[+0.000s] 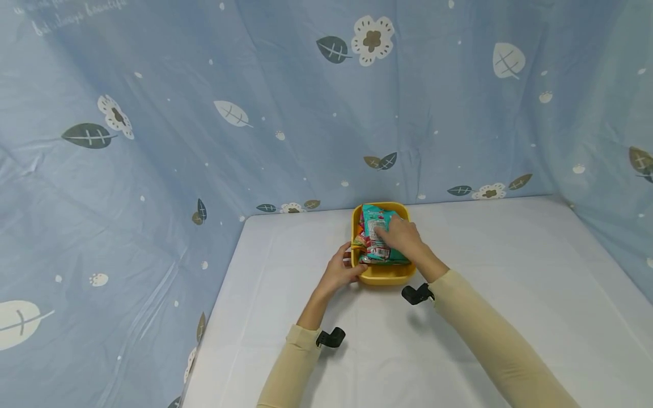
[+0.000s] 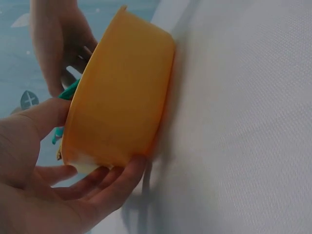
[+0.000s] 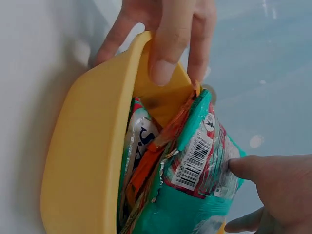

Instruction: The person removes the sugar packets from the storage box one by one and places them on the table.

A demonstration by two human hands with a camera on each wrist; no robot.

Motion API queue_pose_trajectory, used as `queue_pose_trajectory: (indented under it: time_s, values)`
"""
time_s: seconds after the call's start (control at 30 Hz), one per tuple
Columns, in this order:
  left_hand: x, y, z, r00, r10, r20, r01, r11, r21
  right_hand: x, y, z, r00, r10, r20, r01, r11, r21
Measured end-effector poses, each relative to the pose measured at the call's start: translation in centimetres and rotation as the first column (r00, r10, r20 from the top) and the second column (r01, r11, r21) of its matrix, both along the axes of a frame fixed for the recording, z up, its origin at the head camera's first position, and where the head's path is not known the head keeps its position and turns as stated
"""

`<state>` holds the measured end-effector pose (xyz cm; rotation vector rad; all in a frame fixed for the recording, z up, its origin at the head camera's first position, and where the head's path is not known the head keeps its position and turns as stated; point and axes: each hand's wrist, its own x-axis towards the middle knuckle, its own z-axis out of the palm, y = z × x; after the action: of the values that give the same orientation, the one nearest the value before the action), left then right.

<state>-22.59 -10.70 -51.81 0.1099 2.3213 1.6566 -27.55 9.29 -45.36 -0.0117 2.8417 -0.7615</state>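
Note:
A yellow plastic basin (image 1: pixel 388 276) sits on the table near its far edge. My left hand (image 1: pixel 340 272) grips its left side, thumb over the rim and fingers along the outer wall (image 2: pixel 122 87). On top of the basin's contents lies a teal snack bag (image 1: pixel 377 232) with a barcode label (image 3: pixel 192 163). My right hand (image 1: pixel 403 235) holds this bag, its thumb (image 3: pixel 246 168) against the printed face; the other fingers are partly hidden. Under the bag are an orange packet (image 3: pixel 146 170) and a silvery-white packet (image 3: pixel 139 131) with dark lettering.
The white-covered table (image 1: pixel 490 255) spreads to both sides of the basin. A blue curtain (image 1: pixel 306 113) with leaves and flowers hangs behind the table and along its left side. Each wrist carries a small black camera (image 1: pixel 331 338).

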Motion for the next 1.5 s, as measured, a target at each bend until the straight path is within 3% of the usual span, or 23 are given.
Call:
queue_pose_trajectory:
  time_s: [0.37, 0.9, 1.23, 1.5]
  values:
    - [0.00, 0.03, -0.11, 1.000, 0.005, 0.014, -0.005, 1.000, 0.002, -0.13, -0.13, -0.33, 0.998, -0.068, 0.003, 0.068, 0.998, 0.010]
    - [0.19, -0.02, 0.09, 1.000, 0.005, 0.005, -0.005, 1.000, 0.004, 0.08, -0.71, -0.63, 0.992, -0.097, -0.080, 0.097, 0.995, -0.007]
    - [0.14, 0.08, -0.03, 1.000, -0.004, -0.017, 0.003, 1.000, -0.010, 0.19, -0.84, -0.46, 0.988, -0.136, -0.072, 0.121, 0.976, -0.179]
    - [0.06, -0.01, -0.31, 1.000, 0.000, -0.019, 0.000, 1.000, 0.012, 0.09, -0.21, -0.59, 0.985, -0.159, -0.060, 0.141, 0.962, -0.234]
